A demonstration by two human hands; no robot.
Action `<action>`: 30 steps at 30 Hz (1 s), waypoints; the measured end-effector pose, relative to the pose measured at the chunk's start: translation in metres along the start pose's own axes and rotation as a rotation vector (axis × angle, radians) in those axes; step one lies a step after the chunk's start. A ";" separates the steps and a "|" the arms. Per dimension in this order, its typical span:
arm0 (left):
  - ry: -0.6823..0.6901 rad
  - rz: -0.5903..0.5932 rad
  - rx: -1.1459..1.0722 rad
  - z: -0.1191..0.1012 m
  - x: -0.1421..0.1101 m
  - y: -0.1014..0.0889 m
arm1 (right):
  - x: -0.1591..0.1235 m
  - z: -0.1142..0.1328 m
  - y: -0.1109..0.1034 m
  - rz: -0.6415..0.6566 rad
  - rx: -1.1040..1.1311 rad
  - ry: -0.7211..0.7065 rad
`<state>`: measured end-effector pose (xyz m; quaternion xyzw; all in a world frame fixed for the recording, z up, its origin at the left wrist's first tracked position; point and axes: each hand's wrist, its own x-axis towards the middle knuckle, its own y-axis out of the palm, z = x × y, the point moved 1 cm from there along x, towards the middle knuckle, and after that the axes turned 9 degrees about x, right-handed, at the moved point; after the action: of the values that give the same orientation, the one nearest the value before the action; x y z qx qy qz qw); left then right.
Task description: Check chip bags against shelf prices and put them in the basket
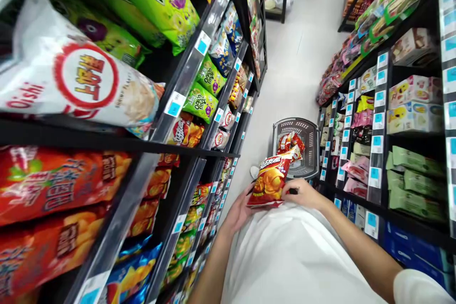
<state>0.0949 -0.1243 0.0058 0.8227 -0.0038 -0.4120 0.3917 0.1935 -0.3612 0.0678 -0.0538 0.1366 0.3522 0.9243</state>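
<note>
A red-brown bag of chips with yellow chips printed on it is held up in front of my white shirt. My left hand supports its left lower side, fingers partly hidden behind the bag. On the other edge, my right hand grips the bag with curled fingers. Beyond it a grey shopping basket stands on the floor, and red snack bags lie inside it. The held bag overlaps the near left part of the basket in view.
Snack shelves run close along my left, carrying a white Oishi bag and green onion ring bags. More shelves with boxes and packets line the right. A pale floor aisle stretches ahead between them.
</note>
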 end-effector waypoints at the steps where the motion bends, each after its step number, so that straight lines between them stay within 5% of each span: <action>1: -0.005 0.007 0.024 0.000 -0.002 0.003 | -0.002 0.005 0.000 0.011 0.002 -0.013; 9: -0.083 -0.034 -0.015 0.004 0.001 0.029 | -0.011 0.050 0.000 0.209 -0.012 -0.176; 14: -0.053 -0.022 0.026 -0.002 -0.001 0.041 | -0.016 0.060 -0.008 0.219 -0.041 -0.191; 24: 0.298 -0.166 0.116 -0.016 -0.005 0.065 | -0.019 0.052 -0.017 0.004 -0.139 -0.168; 30: 0.403 -0.191 0.166 -0.015 -0.006 0.077 | -0.016 0.028 -0.014 -0.202 0.108 -0.010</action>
<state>0.1257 -0.1664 0.0649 0.9144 0.1185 -0.2729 0.2745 0.1971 -0.3766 0.0998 -0.0158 0.1447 0.2497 0.9573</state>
